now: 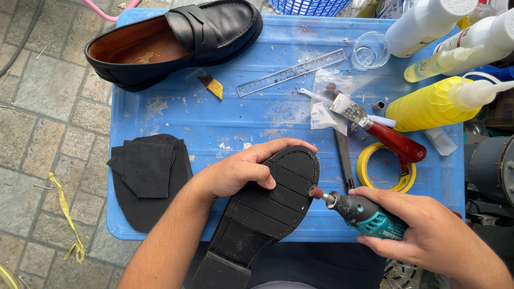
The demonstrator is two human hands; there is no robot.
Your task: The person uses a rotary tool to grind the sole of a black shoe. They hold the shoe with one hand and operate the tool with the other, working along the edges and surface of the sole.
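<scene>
Left hand (241,171): fingers are wrapping over the toe of an upturned black shoe (262,214), thumb pressing on its ribbed sole, holding it at the near edge of the blue tray (176,115).

Right hand (428,233): fingers are gripping a teal rotary tool (364,214), its small grinding bit touching the sole's right edge.

Handling, as judged: the bit is best kept moving lightly along the rim, clear of the left thumb.

Surrounding: black rubber pieces (147,176) lying left; the matching loafer (176,40) sitting far left; clear ruler (292,72), scraper with red handle (380,131), yellow tape roll (385,168) and glue bottles (444,101) crowding the right, near the tool hand.
</scene>
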